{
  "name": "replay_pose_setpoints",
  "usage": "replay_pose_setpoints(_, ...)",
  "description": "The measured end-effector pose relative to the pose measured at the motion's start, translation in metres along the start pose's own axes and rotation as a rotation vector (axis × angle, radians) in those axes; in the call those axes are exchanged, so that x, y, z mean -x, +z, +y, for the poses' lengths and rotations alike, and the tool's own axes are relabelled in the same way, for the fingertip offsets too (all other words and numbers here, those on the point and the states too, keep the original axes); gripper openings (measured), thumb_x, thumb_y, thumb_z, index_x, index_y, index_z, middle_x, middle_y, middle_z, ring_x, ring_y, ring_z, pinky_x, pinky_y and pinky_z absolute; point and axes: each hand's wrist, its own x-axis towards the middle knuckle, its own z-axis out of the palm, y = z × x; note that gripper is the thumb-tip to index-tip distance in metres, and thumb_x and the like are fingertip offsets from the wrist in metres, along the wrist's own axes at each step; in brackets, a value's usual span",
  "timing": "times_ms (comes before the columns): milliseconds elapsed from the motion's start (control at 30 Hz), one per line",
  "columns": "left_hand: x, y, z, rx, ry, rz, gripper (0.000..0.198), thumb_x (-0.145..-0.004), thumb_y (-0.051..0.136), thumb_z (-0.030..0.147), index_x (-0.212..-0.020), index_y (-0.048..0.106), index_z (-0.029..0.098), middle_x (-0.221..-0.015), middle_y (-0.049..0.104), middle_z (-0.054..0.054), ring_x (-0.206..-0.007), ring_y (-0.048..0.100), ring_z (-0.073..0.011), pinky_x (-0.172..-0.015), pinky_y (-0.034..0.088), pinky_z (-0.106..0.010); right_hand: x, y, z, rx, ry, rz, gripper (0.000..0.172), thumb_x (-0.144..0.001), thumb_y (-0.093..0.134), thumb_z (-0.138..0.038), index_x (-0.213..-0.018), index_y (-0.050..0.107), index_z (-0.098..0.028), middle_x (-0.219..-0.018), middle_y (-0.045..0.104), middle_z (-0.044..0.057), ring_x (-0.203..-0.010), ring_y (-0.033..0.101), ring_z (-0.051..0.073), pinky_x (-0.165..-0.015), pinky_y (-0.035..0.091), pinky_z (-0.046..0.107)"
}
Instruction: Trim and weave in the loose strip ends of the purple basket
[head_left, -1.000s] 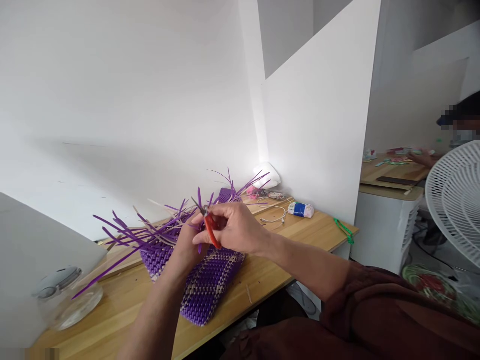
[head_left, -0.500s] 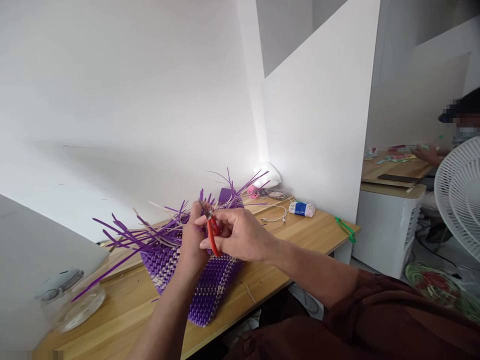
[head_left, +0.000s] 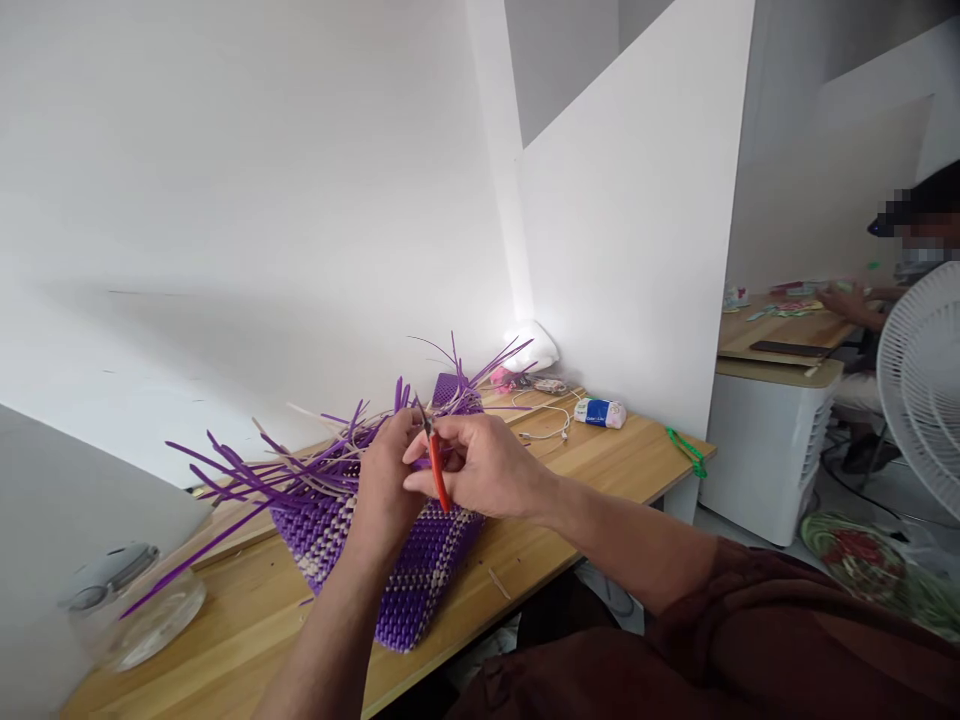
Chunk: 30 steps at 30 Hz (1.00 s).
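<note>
Red-handled cutters [head_left: 438,475]: above the woven bag [head_left: 409,605], more upright than a second ago, when they leaned left; the tips have shifted right.
Left hand [head_left: 386,487]: higher than it was, its fingertips now close beside those tips; fingers curled over the bag's upper edge. Whether they pinch a strand, I can't tell from here.
Right hand [head_left: 487,465]: over the bag, thumb and fingers closed around the handles, probably for fine control near the other hand. How far the blades part is too small to see.
Purple bag: practically where it was, lying on the table [head_left: 240,612] beneath both hands, which likely spares them its weight.
Loose strands [head_left: 281,492]: fanned out from the bag's top, much as before, many to its left, perhaps clear of the working fingers.
Jar [head_left: 124,590]: left of the bag, unmoved.
</note>
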Motion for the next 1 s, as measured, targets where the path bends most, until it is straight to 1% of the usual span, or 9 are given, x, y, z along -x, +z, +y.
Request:
replay_pose_setpoints(100, 0.0, -0.003, -0.004, 0.07, -0.054, -0.036, 0.019, -0.071, 0.058, 0.017, -0.089, 0.066, 0.019, -0.08, 0.066, -0.001, -0.076, 0.059, -0.0187, -0.07, 0.042, -0.028, -0.004, -0.008, 0.007, -0.037, 0.025, 0.037, 0.02, -0.065, 0.078, -0.013, -0.085, 0.077, -0.017, -0.065, 0.064, -0.002, -0.058, 0.054, 0.008, -0.054, 0.044, 0.02)
replay_pose_setpoints(167, 0.0, -0.009, -0.008, 0.183, -0.107, -0.129, 0.012, -0.075, 0.068, 0.024, -0.085, 0.067, 0.019, -0.077, 0.065, 0.0, -0.072, 0.057, -0.017, -0.067, 0.041, -0.027, -0.009, -0.015, 0.011, -0.088, 0.031, 0.019, 0.018, -0.065, 0.077, -0.013, -0.083, 0.076, -0.017, -0.063, 0.063, -0.003, -0.058, 0.054, 0.008, -0.054, 0.044, 0.02)
replay_pose_setpoints(267, 0.002, -0.018, -0.017, 0.371, -0.19, -0.271, 0.028, -0.076, 0.077, 0.039, -0.095, 0.071, 0.02, -0.082, 0.068, -0.001, -0.073, 0.057, -0.0163, -0.068, 0.042, -0.027, -0.015, -0.023, 0.015, -0.147, 0.047, -0.007, 0.013, -0.067, 0.076, -0.014, -0.079, 0.073, -0.016, -0.064, 0.063, -0.003, -0.057, 0.054, 0.007, -0.054, 0.044, 0.02)
replay_pose_setpoints(333, 0.003, -0.02, -0.021, 0.449, -0.21, -0.286, 0.031, -0.079, 0.076, 0.043, -0.099, 0.073, 0.02, -0.087, 0.07, -0.002, -0.077, 0.058, -0.0163, -0.072, 0.043, -0.027, -0.017, -0.025, 0.014, -0.182, 0.055, -0.016, 0.01, -0.07, 0.076, -0.018, -0.079, 0.071, -0.015, -0.067, 0.064, -0.002, -0.059, 0.055, 0.007, -0.056, 0.045, 0.021)
replay_pose_setpoints(533, 0.004, -0.011, -0.024, 0.592, -0.289, -0.064, 0.027, -0.074, 0.081, 0.043, -0.085, 0.075, 0.019, -0.079, 0.068, 0.0, -0.075, 0.053, -0.0132, -0.072, 0.039, -0.025, -0.007, -0.041, 0.015, -0.195, 0.107, 0.022, 0.032, -0.08, 0.075, -0.041, -0.097, 0.066, -0.015, -0.071, 0.064, 0.0, -0.052, 0.05, 0.008, -0.049, 0.041, 0.024)
replay_pose_setpoints(667, 0.003, -0.006, -0.021, 0.655, -0.281, 0.037, 0.024, -0.07, 0.085, 0.04, -0.076, 0.075, 0.018, -0.066, 0.062, 0.002, -0.069, 0.05, -0.0121, -0.071, 0.038, -0.025, 0.01, -0.061, 0.022, 0.102, 0.153, -0.097, 0.033, -0.083, 0.072, -0.044, -0.097, 0.067, -0.015, -0.075, 0.065, 0.002, -0.063, 0.057, 0.01, -0.057, 0.045, 0.025)
replay_pose_setpoints(767, 0.001, -0.004, -0.018, 0.671, -0.304, 0.092, 0.024, -0.067, 0.087, 0.038, -0.077, 0.077, 0.018, -0.063, 0.062, 0.002, -0.065, 0.049, -0.0116, -0.069, 0.038, -0.026, 0.02, -0.065, 0.025, 0.284, 0.14, -0.113, 0.033, -0.084, 0.07, -0.047, -0.089, 0.068, -0.014, -0.074, 0.065, 0.002, -0.065, 0.057, 0.012, -0.058, 0.044, 0.025)
replay_pose_setpoints(867, 0.0, -0.001, -0.015, 0.701, -0.319, 0.151, 0.024, -0.063, 0.089, 0.034, -0.077, 0.078, 0.019, -0.062, 0.063, 0.002, -0.063, 0.05, -0.0112, -0.066, 0.039, -0.026, 0.023, -0.062, 0.026, 0.311, 0.098, -0.086, 0.032, -0.083, 0.07, -0.047, -0.082, 0.064, -0.015, -0.072, 0.063, 0.001, -0.064, 0.054, 0.011, -0.056, 0.041, 0.024)
replay_pose_setpoints(1000, 0.0, -0.001, -0.013, 0.742, -0.336, 0.182, 0.023, -0.059, 0.09, 0.031, -0.075, 0.079, 0.019, -0.059, 0.062, 0.003, -0.06, 0.049, -0.0105, -0.063, 0.039, -0.025, 0.026, -0.057, 0.024, 0.313, 0.075, -0.07, 0.03, -0.086, 0.067, -0.047, -0.084, 0.063, -0.017, -0.072, 0.063, 0.001, -0.064, 0.054, 0.011, -0.056, 0.039, 0.024)
